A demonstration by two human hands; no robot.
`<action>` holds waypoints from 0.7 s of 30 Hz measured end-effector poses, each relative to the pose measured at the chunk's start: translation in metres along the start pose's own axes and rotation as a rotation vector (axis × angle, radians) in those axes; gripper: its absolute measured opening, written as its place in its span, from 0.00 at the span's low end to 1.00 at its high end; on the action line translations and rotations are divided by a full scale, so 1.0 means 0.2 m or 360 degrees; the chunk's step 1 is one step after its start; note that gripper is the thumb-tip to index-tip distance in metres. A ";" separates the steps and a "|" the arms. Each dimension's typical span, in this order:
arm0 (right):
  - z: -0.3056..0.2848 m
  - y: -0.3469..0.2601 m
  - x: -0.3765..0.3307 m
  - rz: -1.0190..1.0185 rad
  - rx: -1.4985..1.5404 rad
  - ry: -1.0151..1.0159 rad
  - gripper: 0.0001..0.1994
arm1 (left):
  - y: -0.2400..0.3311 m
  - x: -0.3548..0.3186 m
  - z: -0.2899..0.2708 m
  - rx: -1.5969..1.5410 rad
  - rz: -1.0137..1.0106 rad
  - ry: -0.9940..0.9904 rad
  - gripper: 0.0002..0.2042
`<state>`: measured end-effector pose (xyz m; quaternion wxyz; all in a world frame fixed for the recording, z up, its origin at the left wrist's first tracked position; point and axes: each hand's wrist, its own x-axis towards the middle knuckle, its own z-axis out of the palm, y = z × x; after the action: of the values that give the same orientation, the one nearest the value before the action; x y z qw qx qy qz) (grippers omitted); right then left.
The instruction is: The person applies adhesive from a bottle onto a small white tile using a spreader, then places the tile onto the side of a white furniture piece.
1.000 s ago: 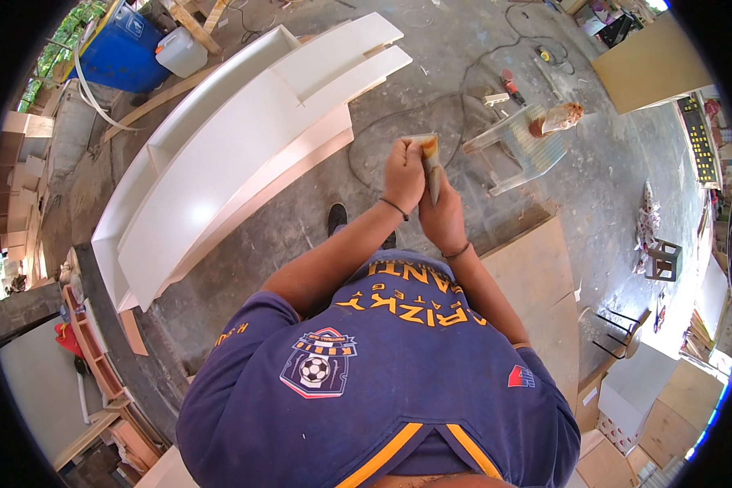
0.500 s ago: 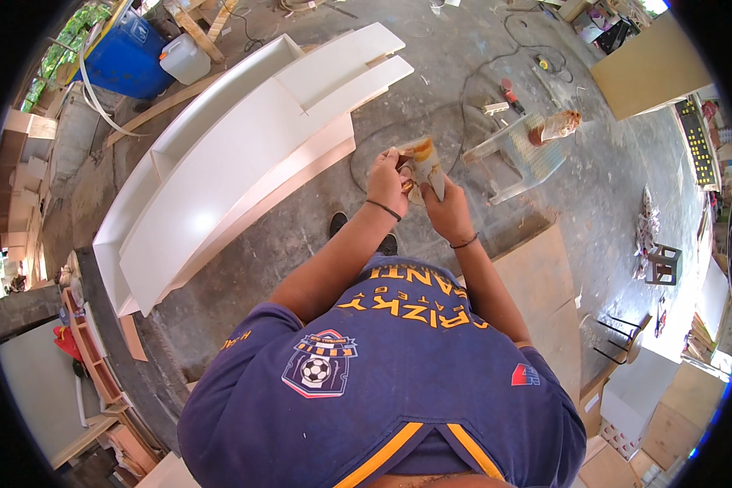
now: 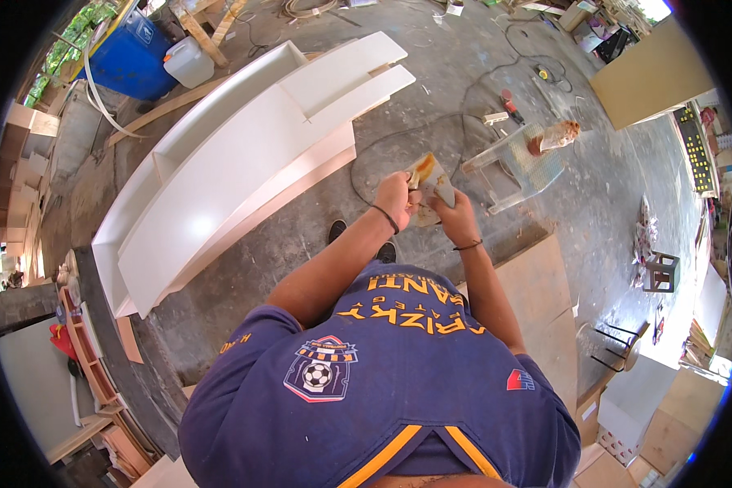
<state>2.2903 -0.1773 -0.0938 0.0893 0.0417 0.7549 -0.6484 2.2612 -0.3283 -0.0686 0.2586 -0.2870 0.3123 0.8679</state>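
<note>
Out in front of my body, both hands are together around a thin pale flat piece [image 3: 441, 180] smeared with orange-brown paste. My right hand [image 3: 457, 218] is closed on its near right edge. On the left side of the piece, my left hand [image 3: 394, 199] has its fingers bent in a pinch by the paste. A small pale edge shows at those fingertips, but what it belongs to is unclear. Below the hands, part of another brownish piece is visible, largely covered by the fingers.
A long curved white cabinet [image 3: 220, 175] lies to the left. Right of my hands stands a low translucent stool [image 3: 529, 175] bearing a brown-stained bag [image 3: 558, 135]. A red-and-black power tool [image 3: 511, 106] and a cable [image 3: 472, 93] are on the floor. Plywood sheets [image 3: 537, 285] lie near my right arm.
Both hands have come slightly nearer my body. The flat piece has turned, showing more of its pale face and the paste. My left fingers have shifted along its left side.
</note>
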 end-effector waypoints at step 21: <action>-0.06 -0.02 0.01 0.0198 0.0302 -0.0074 0.13 | -0.01 -0.08 -0.01 0.0860 0.0031 -0.0738 0.08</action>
<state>2.2860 -0.1659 -0.0892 0.1425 0.0817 0.6837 -0.7110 2.2758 -0.3329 -0.0605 0.3809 -0.0006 0.4664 0.7984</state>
